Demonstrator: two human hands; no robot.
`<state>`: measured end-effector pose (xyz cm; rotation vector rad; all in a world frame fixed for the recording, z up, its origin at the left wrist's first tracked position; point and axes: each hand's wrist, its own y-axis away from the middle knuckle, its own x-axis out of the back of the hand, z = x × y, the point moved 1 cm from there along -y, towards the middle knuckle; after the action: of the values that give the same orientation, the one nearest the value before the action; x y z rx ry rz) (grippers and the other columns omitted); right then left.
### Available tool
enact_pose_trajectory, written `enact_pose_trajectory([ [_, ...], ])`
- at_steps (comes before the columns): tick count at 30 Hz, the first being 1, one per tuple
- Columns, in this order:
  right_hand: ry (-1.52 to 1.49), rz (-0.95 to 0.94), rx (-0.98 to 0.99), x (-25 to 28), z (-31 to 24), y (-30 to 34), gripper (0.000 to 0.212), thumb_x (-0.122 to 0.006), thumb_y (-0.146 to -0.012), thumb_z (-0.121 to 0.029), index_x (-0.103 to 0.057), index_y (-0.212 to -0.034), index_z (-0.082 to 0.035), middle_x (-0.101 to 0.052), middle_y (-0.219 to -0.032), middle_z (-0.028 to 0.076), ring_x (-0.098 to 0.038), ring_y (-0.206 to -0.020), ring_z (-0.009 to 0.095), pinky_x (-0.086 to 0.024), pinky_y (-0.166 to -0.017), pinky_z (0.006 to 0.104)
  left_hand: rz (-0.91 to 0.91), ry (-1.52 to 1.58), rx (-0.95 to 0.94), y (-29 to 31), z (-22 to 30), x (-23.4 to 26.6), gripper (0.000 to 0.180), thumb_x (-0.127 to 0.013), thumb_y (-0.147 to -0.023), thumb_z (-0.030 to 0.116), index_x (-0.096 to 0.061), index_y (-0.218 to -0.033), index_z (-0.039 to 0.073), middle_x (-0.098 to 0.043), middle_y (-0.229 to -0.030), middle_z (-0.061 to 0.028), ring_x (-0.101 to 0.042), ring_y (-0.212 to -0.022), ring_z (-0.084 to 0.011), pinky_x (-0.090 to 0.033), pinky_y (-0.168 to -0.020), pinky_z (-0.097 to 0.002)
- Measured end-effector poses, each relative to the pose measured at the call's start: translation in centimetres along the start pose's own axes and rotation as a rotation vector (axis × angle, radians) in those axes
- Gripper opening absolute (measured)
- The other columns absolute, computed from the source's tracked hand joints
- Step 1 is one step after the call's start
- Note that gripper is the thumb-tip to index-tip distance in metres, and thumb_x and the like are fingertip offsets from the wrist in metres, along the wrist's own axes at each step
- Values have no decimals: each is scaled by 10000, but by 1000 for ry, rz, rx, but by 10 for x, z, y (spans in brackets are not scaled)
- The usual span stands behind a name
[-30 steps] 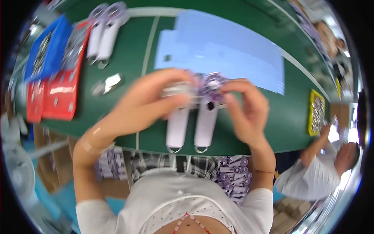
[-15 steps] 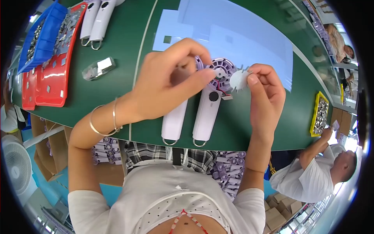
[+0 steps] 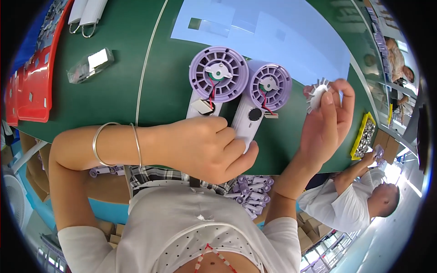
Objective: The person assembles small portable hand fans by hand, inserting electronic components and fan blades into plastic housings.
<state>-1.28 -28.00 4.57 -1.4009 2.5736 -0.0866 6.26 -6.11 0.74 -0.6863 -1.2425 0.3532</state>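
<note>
Two purple-and-white handheld fans lie side by side on the green table, their round heads away from me. The left fan [image 3: 198, 75] and the right fan [image 3: 248, 119] both show slotted frames, metal centre plates and red and black wires. A small white connector hangs from the wires of each. My left hand [image 3: 211, 148] is closed over the lower handles, fingers curled at the right fan's handle; the left handle's end is hidden. Raised to the right of the fans, my right hand [image 3: 330, 118] pinches a pale finned fan blade wheel [image 3: 320, 94] between thumb and fingers.
A light blue sheet [image 3: 255, 32] covers the table beyond the fans. At left are a clear plastic bag [image 3: 91, 66], a red tray [image 3: 38, 91] and two white handles [image 3: 91, 13]. A co-worker [image 3: 355, 195] reaches near a yellow tray of metal parts [image 3: 364, 136] at right.
My left hand has moved from the fan heads down to the handles, uncovering both heads. My right hand has drawn the blade wheel right, away from the fans, and tilted it. The view has shifted.
</note>
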Motion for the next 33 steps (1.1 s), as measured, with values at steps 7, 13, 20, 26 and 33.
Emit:
enact_pose_trajectory([
  [7,471,-49,114,-10,5,12,348,-685,-861,36,-605,-1198,62,-645,-1223,160,-625,-987,148,-489,-851,252,1,1,59,0,1,-5,217,-660,-673,99,-708,-848,-21,-405,-585,45,-401,-487,-83,-275,-446,-237],
  [13,538,-108,237,-32,10,15,248,-736,-797,92,-656,-1032,82,-698,-1052,188,-608,-1127,275,-561,-800,300,-9,11,63,0,1,-4,213,-661,-676,96,-706,-836,-38,-400,-582,40,-403,-488,-86,-276,-448,-237],
  [20,587,-102,290,-29,13,11,211,-731,-783,108,-692,-987,75,-721,-965,174,-598,-1137,315,-573,-756,305,-15,4,53,-1,1,-5,198,-659,-676,95,-705,-820,-33,-387,-578,35,-398,-487,-90,-274,-450,-236],
  [26,958,-130,645,-28,21,6,284,-810,-691,-5,-775,-966,-68,-622,-1079,104,-608,-1062,321,-496,-904,417,-15,-2,49,-1,1,-5,195,-658,-676,93,-704,-818,-33,-389,-581,34,-395,-489,-91,-275,-451,-237],
  [33,944,-188,544,-29,21,7,268,-818,-704,-34,-771,-967,-62,-629,-1120,110,-611,-1085,315,-501,-897,401,-49,4,45,-1,1,-3,177,-662,-686,89,-702,-811,-31,-388,-579,34,-394,-491,-90,-277,-451,-237],
])
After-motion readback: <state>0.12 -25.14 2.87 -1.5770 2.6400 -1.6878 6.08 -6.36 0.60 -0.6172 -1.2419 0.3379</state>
